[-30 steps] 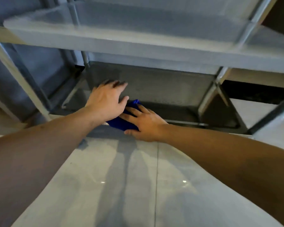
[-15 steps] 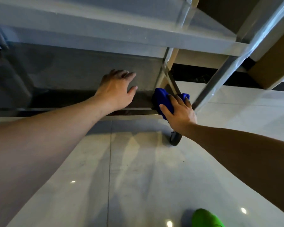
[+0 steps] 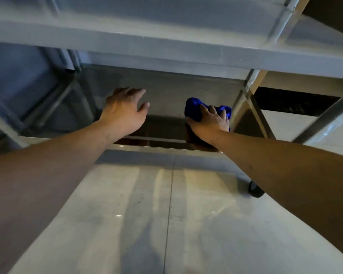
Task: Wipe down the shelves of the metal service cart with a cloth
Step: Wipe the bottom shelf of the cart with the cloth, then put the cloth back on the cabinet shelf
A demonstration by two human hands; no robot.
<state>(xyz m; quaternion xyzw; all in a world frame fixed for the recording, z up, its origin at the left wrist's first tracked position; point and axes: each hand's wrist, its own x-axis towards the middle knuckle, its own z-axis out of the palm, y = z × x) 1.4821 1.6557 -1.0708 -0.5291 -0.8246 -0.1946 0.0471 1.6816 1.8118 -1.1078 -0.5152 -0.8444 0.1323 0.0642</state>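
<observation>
The right hand gripped the cloth near the bottom shelf's right edge; left hand open (the cart might roll on its wheel)

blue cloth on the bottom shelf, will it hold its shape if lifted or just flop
Probably flops: the blue cloth is bunched in soft folds under the right hand. It looks light, and likely slides easily on the smooth metal bottom shelf.

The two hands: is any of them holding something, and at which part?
The right hand presses its fingers over the top of the bunched blue cloth. The left hand holds nothing.
</observation>
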